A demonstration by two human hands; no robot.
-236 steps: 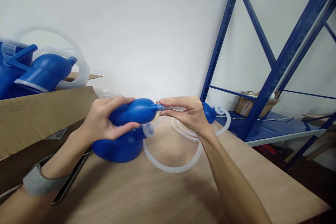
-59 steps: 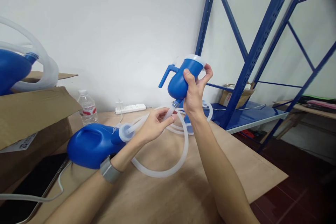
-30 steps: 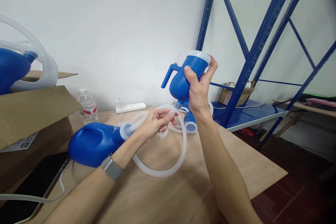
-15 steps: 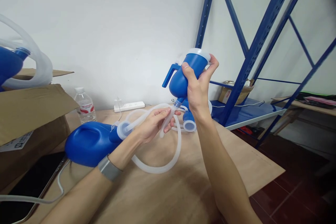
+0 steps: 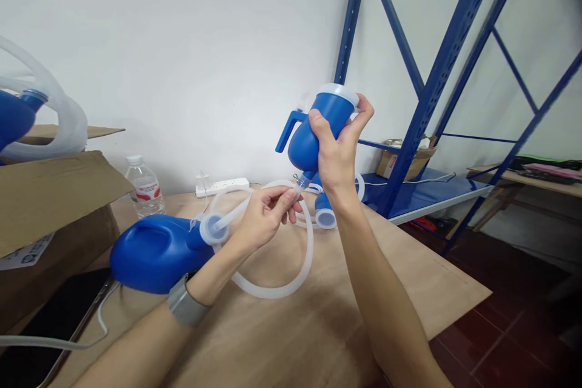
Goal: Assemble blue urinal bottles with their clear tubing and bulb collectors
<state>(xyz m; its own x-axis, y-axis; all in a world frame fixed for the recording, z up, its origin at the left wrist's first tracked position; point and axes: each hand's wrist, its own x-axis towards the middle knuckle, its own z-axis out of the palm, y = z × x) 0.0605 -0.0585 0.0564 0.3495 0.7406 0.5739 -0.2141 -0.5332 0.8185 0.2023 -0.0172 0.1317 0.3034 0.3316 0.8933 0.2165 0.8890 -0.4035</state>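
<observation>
At far left, a blue container (image 5: 13, 115) and coiled pale tubing (image 5: 68, 121) sat in the top of an open cardboard box (image 5: 54, 200). A black flat device (image 5: 54, 321) lay before the box. A water bottle (image 5: 146, 191) stood behind a blue jug (image 5: 150, 257), which lay on its side on the table (image 5: 309, 327), pale tubing entering its mouth. A white power strip (image 5: 230, 185) lay by the wall.

The left hand's grip (image 5: 268, 213) was pinched on a pale hose (image 5: 297, 190), just below the metal clip (image 5: 296, 179) at the cup's spout. The blue cup (image 5: 311, 136) was held tilted above the table, spout downward; the right hand's grip (image 5: 341, 160) was closed around its body. Beyond it, a second blue cup (image 5: 323, 202) lay on the table. At right stood a blue metal rack (image 5: 416, 121).
</observation>
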